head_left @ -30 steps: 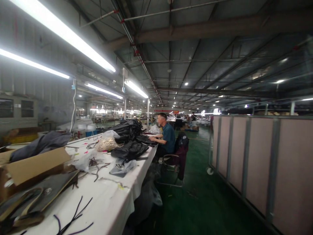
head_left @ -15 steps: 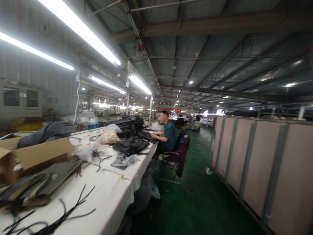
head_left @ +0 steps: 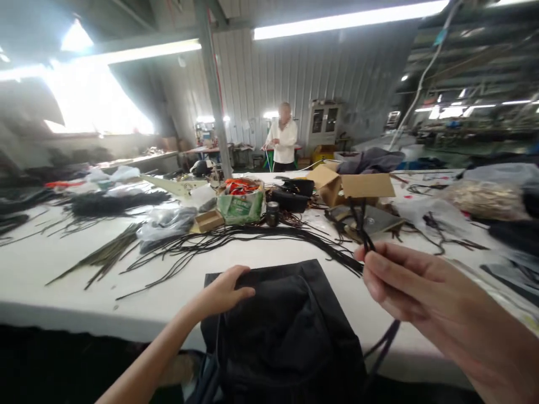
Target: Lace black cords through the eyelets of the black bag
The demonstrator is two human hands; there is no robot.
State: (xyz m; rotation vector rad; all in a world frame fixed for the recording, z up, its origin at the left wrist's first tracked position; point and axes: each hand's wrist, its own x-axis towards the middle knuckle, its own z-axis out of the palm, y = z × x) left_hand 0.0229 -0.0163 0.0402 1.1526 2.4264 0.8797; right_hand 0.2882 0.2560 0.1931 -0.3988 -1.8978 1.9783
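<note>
Black fabric bag (head_left: 282, 336) hangs over the white tabletop's (head_left: 168, 292) near edge, left hand (head_left: 221, 290) resting on it, fingers together; right hand (head_left: 404, 286) has its fingers clamped on thin black cords (head_left: 361, 224).

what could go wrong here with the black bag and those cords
The black fabric bag seems to hang over the table's near edge with only the left hand resting on it, so it might slide down. The cords pinched in the right hand are close to the loose black cords spread across the white table, so they could snag or tangle together.
</note>
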